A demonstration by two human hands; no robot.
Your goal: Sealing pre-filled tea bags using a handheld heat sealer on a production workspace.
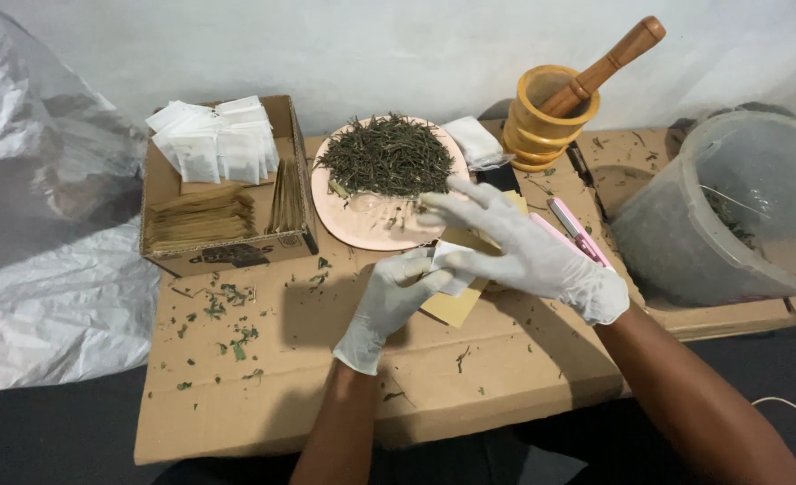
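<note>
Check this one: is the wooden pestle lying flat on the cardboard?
No, the pestle stands tilted inside the yellow mortar, its handle sticking out past the rim.
</note>
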